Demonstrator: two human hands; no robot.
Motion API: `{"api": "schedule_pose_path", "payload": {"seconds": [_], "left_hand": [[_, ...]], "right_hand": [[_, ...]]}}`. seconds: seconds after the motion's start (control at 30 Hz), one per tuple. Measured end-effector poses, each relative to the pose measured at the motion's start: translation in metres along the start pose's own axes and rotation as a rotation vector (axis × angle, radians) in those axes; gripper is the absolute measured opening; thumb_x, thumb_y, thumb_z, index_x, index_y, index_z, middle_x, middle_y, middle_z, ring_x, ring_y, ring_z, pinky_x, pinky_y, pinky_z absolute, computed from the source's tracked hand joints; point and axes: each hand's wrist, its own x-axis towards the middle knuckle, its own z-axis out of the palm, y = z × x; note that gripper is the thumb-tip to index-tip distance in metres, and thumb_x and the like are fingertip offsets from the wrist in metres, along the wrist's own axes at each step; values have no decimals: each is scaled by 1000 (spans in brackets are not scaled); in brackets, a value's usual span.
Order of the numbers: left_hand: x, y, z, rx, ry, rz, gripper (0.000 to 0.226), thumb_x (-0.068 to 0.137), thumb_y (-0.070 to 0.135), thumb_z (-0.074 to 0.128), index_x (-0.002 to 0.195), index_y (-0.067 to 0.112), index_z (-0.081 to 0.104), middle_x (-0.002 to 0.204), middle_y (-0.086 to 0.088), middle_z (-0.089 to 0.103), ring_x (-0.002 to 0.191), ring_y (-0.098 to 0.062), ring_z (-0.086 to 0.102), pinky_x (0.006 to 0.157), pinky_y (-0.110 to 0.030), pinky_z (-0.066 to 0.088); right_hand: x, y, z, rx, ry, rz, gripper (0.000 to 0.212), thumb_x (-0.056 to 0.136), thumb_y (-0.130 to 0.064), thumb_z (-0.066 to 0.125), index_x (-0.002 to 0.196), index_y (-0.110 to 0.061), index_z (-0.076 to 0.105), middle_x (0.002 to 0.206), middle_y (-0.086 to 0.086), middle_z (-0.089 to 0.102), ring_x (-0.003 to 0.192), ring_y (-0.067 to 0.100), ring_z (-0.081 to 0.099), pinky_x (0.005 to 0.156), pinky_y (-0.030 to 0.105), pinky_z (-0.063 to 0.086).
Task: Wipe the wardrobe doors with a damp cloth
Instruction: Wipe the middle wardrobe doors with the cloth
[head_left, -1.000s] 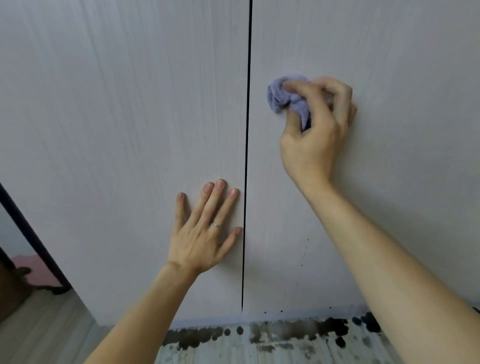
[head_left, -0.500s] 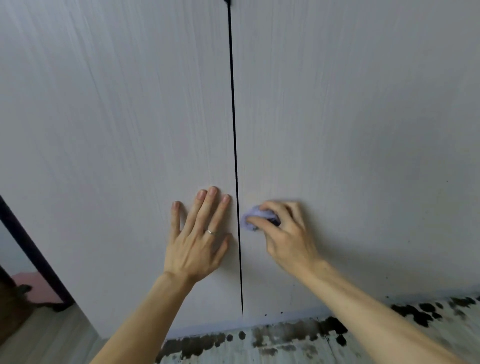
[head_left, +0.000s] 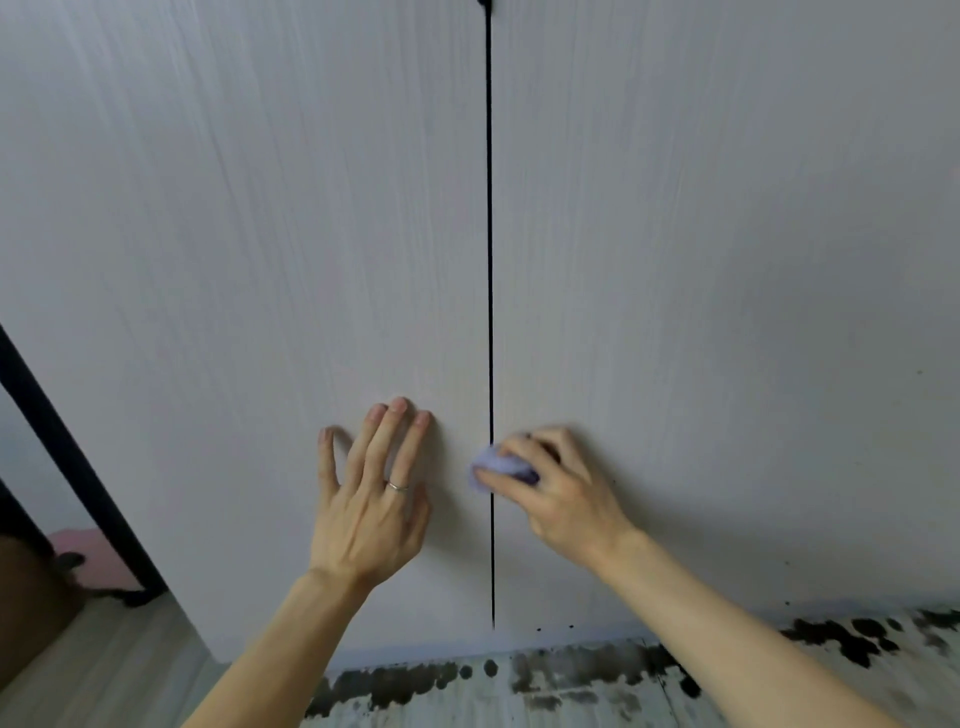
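Wardrobe doors (head_left: 727, 260), cloth (head_left: 500, 462) in right hand (head_left: 566, 501)

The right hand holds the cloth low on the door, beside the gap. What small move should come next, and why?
Probably slide the cloth down the right door: the right hand grips it at the gap, and dark specks sit below it.

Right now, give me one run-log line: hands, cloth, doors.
stage: wiping | left hand: flat on left door | right hand: grips purple cloth, pressed low at door seam | floor: dark stains
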Motion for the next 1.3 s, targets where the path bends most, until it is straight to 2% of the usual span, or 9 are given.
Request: {"api": "schedule_pose_path", "payload": {"seconds": [0.1, 0.23, 0.33, 0.43, 0.57, 0.83, 0.9, 1.03, 1.3], "left_hand": [[8, 12, -1, -16, -25, 39, 88, 82, 31, 65, 158, 16, 25, 168, -8, 11, 156, -25, 5, 122, -60, -1], [29, 39, 1, -44, -57, 171, 82, 87, 38, 60, 159, 22, 25, 169, -6, 4, 156, -26, 4, 120, -62, -8], [38, 65, 10, -82, -70, 137, 76, 91, 45, 51, 159, 27, 23, 169, -8, 2, 156, -28, -1, 118, -64, -9], [35, 81, 22, -103, -73, 54, 74, 94, 50, 45, 159, 27, 20, 169, -8, -4, 155, -31, -5, 115, -68, -6], [32, 87, 35, -117, -83, 18, 77, 93, 54, 42, 160, 27, 15, 168, -5, -12, 154, -30, -14, 112, -70, -7], [29, 88, 37, -84, -88, 14, 81, 92, 57, 40, 161, 28, 9, 168, -5, -13, 154, -29, -16, 114, -60, -21], [29, 90, 36, -102, -102, -4, 82, 92, 57, 39, 161, 29, 7, 167, -4, -16, 153, -29, -19, 114, -58, -24], [29, 93, 40, -129, -115, -16, 83, 92, 56, 38, 161, 31, 0, 166, -2, -21, 152, -29, -23, 112, -61, -23], [27, 102, 48, -110, -88, -51, 84, 95, 58, 37, 161, 25, -3, 164, -5, -24, 150, -30, -26, 112, -61, -23]], "right_hand": [[-26, 9, -7, 15, 2, 137, 41, 94, -2, 44, 112, -24, 73, 120, 3, 55, 100, 30, 50, 75, 42, 54], [2, 40, -41, 4, 298, 531, 37, 84, 7, 56, 105, -17, 75, 115, 11, 58, 98, 30, 47, 89, 27, 43], [22, 68, -67, -15, 499, 719, 36, 75, 9, 58, 97, -14, 74, 112, 11, 60, 98, 28, 51, 88, 36, 41], [17, 68, -64, 13, 586, 722, 36, 72, 9, 55, 90, -14, 76, 111, 8, 62, 100, 24, 51, 86, 43, 46], [-32, 38, -26, 63, 496, 704, 40, 70, 15, 57, 86, -15, 77, 113, 8, 62, 99, 31, 49, 84, 38, 47], [-125, 1, 3, 299, -9, 795, 34, 81, 7, 69, 95, -22, 77, 119, 3, 53, 107, 27, 50, 92, 24, 43], [-111, 11, -9, 330, 34, 857, 36, 83, 5, 61, 96, -24, 76, 118, 1, 49, 106, 30, 53, 92, 24, 42], [-71, 53, -37, 282, 398, 908, 41, 73, 12, 58, 91, -20, 76, 114, -8, 43, 98, 34, 54, 85, 33, 50], [-115, 35, -4, 218, 349, 886, 44, 71, 20, 67, 92, -18, 77, 116, 1, 48, 100, 36, 53, 86, 39, 49]]}}
